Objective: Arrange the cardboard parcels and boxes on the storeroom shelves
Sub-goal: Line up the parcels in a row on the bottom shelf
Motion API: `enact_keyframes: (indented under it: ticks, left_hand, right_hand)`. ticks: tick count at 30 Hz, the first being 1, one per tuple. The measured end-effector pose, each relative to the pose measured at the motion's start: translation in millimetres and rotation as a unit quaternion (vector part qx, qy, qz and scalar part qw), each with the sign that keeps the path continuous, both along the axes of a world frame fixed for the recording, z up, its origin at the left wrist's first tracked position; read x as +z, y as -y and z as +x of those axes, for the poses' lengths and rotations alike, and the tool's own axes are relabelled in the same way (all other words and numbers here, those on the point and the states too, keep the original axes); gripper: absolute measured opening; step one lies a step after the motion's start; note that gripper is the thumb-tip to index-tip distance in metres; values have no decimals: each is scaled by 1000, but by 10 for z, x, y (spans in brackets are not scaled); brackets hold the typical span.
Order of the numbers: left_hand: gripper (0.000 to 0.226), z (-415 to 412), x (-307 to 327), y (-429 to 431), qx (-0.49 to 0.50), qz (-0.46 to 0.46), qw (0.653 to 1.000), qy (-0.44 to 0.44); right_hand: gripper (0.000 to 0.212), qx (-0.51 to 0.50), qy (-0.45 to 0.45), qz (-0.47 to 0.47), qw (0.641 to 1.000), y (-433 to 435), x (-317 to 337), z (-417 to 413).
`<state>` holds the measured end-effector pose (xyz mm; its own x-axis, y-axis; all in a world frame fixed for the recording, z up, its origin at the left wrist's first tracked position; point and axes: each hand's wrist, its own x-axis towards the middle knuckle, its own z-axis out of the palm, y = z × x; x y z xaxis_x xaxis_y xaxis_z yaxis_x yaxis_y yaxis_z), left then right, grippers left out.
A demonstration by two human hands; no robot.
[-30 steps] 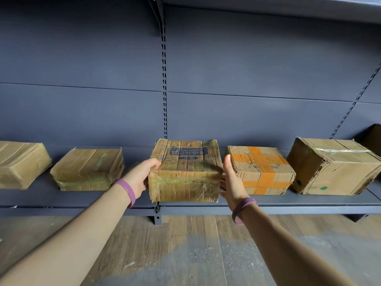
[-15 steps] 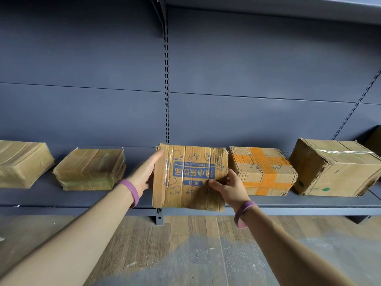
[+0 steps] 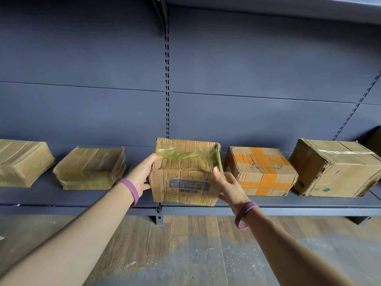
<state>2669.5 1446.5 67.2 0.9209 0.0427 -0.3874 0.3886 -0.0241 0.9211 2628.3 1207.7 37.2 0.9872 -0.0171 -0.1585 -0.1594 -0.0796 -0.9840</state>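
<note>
Head view: left hand [image 3: 142, 175] and right hand [image 3: 229, 187] grip box [image 3: 185, 176] at shelf [image 3: 82, 196] front edge; other parcels [image 3: 260, 172] already shelved.

Count: five cardboard boxes [image 3: 22, 162] [image 3: 90, 168] [image 3: 185, 168] [image 3: 260, 171] [image 3: 336, 168] in full view; sixth box [image 3: 374, 139] partly visible at right edge; two hands [image 3: 142, 176] [image 3: 228, 186]; two purple wristbands [image 3: 128, 190] [image 3: 245, 215]; two shelves [image 3: 41, 195] [image 3: 268, 7].

1. I see the centre box [image 3: 185, 174] in brown, with blue print and line drawings on its near face and yellow-green tape on top.
2. The orange-taped box [image 3: 260, 172] to its right shows crossed orange bands.
3. The wristbands [image 3: 132, 189] are purple.
4. The shelf [image 3: 103, 198] is dark blue-grey.
</note>
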Motion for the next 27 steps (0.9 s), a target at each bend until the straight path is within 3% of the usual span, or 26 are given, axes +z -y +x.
enact_keyframes:
  ticks: [2, 4, 5, 7, 10, 12, 14, 16, 19, 25, 27]
  left_hand:
    - [21, -15, 3, 19, -8, -7, 1000, 8]
    - [24, -25, 8, 35, -25, -5, 1000, 14]
    - [28, -26, 14, 36, -32, -1, 999, 18]
    - [29, -29, 20, 41, -42, 0, 999, 27]
    - [21, -14, 2, 37, -33, -1, 999, 30]
    - [19, -6, -6, 36, -36, 1, 999, 22]
    - [29, -22, 22, 67, -46, -9, 999, 6]
    - [48, -29, 67, 95, -26, -22, 999, -9]
    - [55, -23, 91, 109, -4, -26, 999, -19]
    - [19, -51, 9, 50, 5, -21, 1000, 5]
    - [22, -26, -32, 22, 7, -22, 1000, 15]
  right_hand:
    - [53, 0, 2, 26, 1000, -12, 43, 8]
    - [89, -24, -12, 16, 1000, -4, 18, 56]
    - [95, -30, -16, 13, 999, -6, 3, 73]
    - [73, -46, -4, 18, 999, -11, -15, 87]
    - [64, -79, 4, -8, 997, 31, -90, 121]
    - [46, -88, 15, -28, 996, 49, -94, 119]
    - [29, -86, 13, -39, 995, 63, -96, 109]
    - [38, -77, 9, -32, 996, 78, -120, 111]
    - [43, -62, 2, -30, 998, 80, -128, 101]
    - [45, -36, 13, -28, 999, 77, -92, 92]
    - [51, -22, 20, -37, 999, 71, -55, 71]
